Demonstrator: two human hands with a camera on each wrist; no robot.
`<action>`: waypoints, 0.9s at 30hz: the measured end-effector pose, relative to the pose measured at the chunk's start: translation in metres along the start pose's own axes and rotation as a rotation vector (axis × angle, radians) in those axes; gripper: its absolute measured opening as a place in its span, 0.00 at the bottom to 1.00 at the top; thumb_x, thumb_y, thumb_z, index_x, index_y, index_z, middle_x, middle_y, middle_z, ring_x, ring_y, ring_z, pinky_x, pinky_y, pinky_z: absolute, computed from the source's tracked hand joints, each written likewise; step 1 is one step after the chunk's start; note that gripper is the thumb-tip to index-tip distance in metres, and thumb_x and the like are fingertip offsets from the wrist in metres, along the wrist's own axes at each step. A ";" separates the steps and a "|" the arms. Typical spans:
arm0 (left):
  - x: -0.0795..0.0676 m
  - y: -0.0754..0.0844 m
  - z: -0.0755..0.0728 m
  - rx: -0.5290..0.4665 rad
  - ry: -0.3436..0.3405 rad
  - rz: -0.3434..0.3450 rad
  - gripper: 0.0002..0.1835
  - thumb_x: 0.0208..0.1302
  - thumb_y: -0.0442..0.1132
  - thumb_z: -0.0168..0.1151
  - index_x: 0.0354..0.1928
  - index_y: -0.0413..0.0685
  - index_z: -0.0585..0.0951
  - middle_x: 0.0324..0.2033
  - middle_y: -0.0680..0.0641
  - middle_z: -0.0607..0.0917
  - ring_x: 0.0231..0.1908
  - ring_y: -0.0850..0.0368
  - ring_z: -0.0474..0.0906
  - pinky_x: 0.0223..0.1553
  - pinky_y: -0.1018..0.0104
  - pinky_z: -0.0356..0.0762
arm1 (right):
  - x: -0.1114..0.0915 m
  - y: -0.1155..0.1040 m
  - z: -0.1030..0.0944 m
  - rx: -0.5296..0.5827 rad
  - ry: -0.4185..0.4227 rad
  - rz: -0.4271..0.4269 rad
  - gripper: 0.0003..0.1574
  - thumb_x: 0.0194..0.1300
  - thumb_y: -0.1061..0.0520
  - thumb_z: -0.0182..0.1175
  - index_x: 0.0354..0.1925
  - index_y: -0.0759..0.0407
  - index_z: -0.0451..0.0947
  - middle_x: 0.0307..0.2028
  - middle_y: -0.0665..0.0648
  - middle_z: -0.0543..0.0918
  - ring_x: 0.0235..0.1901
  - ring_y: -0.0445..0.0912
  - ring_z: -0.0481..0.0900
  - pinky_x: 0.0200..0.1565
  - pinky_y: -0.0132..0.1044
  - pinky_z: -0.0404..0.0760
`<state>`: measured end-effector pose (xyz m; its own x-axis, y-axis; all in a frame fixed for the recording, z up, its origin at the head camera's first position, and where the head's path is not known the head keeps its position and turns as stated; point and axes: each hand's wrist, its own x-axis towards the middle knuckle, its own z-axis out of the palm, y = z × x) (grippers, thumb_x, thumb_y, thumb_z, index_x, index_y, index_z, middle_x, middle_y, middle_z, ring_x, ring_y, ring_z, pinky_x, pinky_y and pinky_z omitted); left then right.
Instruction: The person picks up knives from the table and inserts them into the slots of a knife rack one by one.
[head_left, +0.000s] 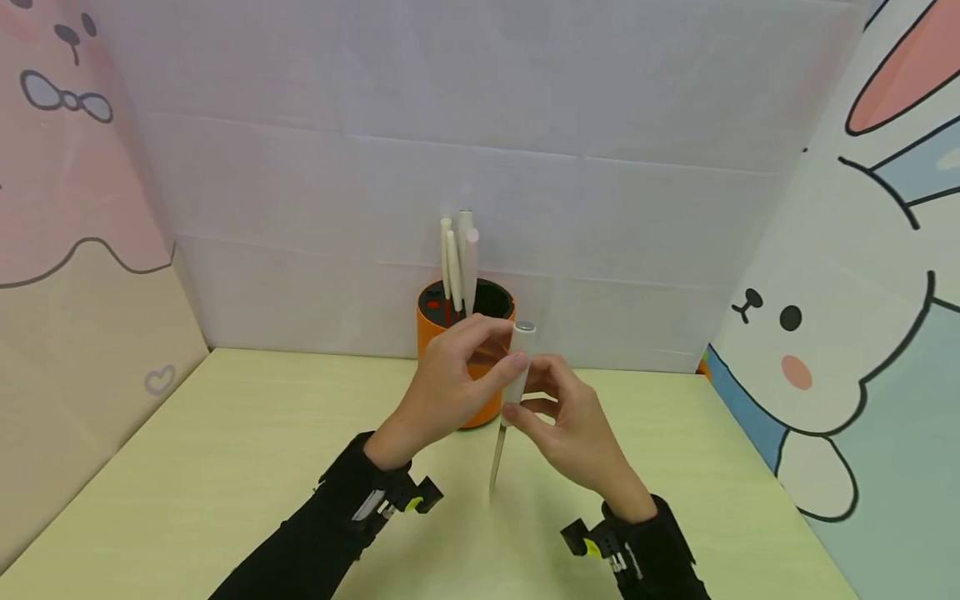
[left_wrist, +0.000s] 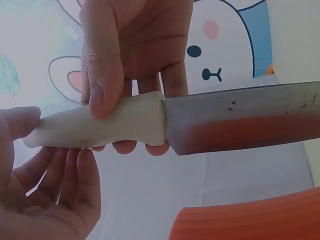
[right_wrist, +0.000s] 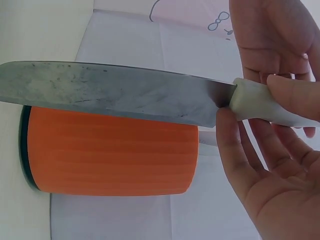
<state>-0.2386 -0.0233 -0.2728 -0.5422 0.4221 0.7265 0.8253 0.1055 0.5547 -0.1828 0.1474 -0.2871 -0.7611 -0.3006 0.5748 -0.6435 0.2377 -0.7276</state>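
Observation:
A large kitchen knife [head_left: 520,358] with a white handle is held upright between both hands, its blade pointing down toward the table. My left hand [head_left: 453,375] grips the upper end of the handle between thumb and fingers. Lower down, my right hand [head_left: 562,417] pinches the handle close to where the blade begins. In the left wrist view the broad steel blade [left_wrist: 240,120] shows small dark marks near the handle and carries an orange reflection. Just behind the knife stands an orange ribbed knife holder [right_wrist: 115,155] with a black top, partly covered by my left hand in the head view.
Several white-handled knives [head_left: 453,271] stand in the holder's top. The pale yellow table [head_left: 300,433] meets a white cloth backdrop [head_left: 300,183] behind the holder. Cartoon-printed panels [head_left: 825,375] rise along both sides.

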 end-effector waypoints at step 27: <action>0.004 0.035 -0.013 0.045 0.006 0.030 0.11 0.64 0.31 0.62 0.47 0.37 0.76 0.38 0.45 0.79 0.39 0.56 0.77 0.42 0.62 0.81 | 0.001 -0.004 -0.001 -0.010 0.007 -0.014 0.27 0.59 0.71 0.63 0.56 0.62 0.69 0.45 0.60 0.78 0.44 0.53 0.78 0.45 0.40 0.81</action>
<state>-0.2140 -0.0293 -0.2457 -0.5178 0.4208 0.7449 0.8475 0.1331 0.5139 -0.1811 0.1472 -0.2833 -0.7523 -0.2976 0.5877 -0.6550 0.2422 -0.7158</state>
